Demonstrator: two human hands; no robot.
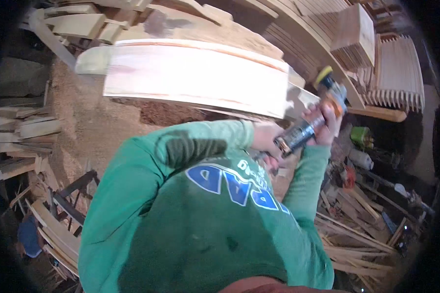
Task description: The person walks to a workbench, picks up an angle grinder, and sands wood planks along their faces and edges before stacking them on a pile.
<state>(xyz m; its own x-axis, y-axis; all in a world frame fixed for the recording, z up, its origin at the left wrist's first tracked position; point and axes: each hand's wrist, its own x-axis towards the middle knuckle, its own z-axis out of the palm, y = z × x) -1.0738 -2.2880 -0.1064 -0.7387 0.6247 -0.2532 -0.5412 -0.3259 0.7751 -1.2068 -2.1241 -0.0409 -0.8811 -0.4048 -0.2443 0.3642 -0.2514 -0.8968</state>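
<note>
My right hand (329, 124) is wrapped round the body of an angle grinder (298, 134) with an orange and grey head. A round yellow pad (323, 74) is fitted at its far end, lifted clear of the wood and pointing away from me. My left hand (266, 137) is beside the grinder's rear end, with its fingers blurred and partly hidden, so its grip does not show. In front of me lies a wide, pale wooden panel (195, 75), brightly lit, with brown bands along its long edges.
Stacked slatted wood pieces (396, 73) stand at the far right, near a rounded wooden rail (381, 113). Wood offcuts (362, 234) litter the right side, below a green container (361, 136). More boards (24, 127) are piled at left. Sawdust (83, 127) covers the ground.
</note>
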